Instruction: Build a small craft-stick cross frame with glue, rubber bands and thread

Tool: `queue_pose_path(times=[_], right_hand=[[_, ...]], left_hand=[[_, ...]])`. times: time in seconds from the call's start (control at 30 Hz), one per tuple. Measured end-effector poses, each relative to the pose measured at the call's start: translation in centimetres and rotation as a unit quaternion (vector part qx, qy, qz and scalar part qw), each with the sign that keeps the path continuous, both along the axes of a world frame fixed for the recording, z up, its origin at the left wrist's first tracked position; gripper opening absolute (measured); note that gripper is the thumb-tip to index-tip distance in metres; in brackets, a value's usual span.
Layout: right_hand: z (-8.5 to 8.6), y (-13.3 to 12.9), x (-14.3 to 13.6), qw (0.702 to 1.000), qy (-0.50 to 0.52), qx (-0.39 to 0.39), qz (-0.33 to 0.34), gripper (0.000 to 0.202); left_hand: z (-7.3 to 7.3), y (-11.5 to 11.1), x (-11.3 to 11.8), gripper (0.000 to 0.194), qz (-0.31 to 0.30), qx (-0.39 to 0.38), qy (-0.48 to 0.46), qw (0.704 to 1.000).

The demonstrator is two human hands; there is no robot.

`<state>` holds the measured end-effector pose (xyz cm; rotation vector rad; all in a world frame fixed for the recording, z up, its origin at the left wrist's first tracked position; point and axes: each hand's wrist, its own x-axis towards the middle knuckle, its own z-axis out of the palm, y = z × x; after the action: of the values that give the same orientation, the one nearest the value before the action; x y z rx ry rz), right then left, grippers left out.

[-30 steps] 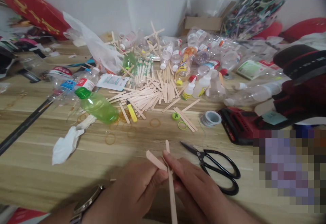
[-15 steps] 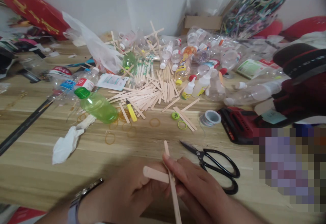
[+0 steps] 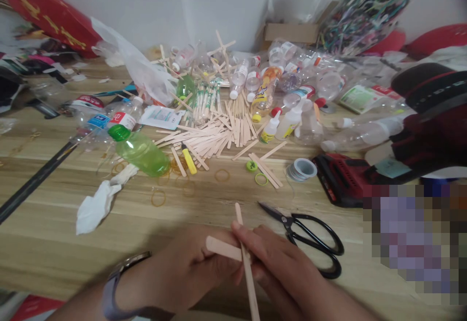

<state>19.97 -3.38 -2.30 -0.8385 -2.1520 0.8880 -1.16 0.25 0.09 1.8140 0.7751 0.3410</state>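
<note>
Two wooden craft sticks cross each other between my hands near the bottom of the view. One craft stick [image 3: 248,277] runs lengthwise toward me; the other craft stick [image 3: 221,248] sticks out to the left beneath it. My left hand [image 3: 204,262], with a watch on its wrist, is closed around the crossing from the left. My right hand [image 3: 279,262] pinches the lengthwise stick from the right, its thumb by the upper part. Fingers hide the spot where the sticks meet. Black-handled scissors [image 3: 288,223] lie on the table just right of my right hand.
Beyond my hands lies a pile of craft sticks [image 3: 207,138] with a yellow-handled tool [image 3: 188,159]. A green bottle [image 3: 142,153] and a crumpled tissue [image 3: 95,209] are at left. A wire spool [image 3: 302,169], glue bottles [image 3: 270,129] and a red-black power tool [image 3: 343,177] are at right.
My left wrist and watch have shifted slightly to the right and turned a little. Both hands keep hold of the crossed sticks, which stay almost in place.
</note>
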Motion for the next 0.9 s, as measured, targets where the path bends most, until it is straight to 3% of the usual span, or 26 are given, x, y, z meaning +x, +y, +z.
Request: queue_pose_path(times=[0.1, 0.3, 0.5, 0.7, 0.9], right_hand=[[-0.3, 0.1, 0.1, 1.0, 0.006, 0.014, -0.021, 0.057], [-0.6, 0.5, 0.1, 0.988, 0.055, 0.088, -0.114, 0.039], [-0.2, 0.9, 0.4, 0.989, 0.078, 0.108, -0.061, 0.041], [-0.1, 0.5, 0.1, 0.988, 0.101, 0.075, -0.094, 0.039], [0.1, 0.4, -0.1, 0.985, 0.097, 0.077, -0.122, 0.033]], left_hand=[[0.2, 0.0, 0.2, 0.047, -0.016, -0.003, -0.026, 1.0], [0.2, -0.3, 0.4, 0.033, 0.016, 0.038, -0.021, 0.999], [0.3, -0.5, 0.8, 0.029, -0.006, 0.05, 0.0, 0.999], [0.4, -0.6, 1.2, 0.028, 0.008, 0.059, -0.004, 0.998], [0.2, -1.3, 1.1, 0.026, 0.055, 0.139, 0.011, 0.989]])
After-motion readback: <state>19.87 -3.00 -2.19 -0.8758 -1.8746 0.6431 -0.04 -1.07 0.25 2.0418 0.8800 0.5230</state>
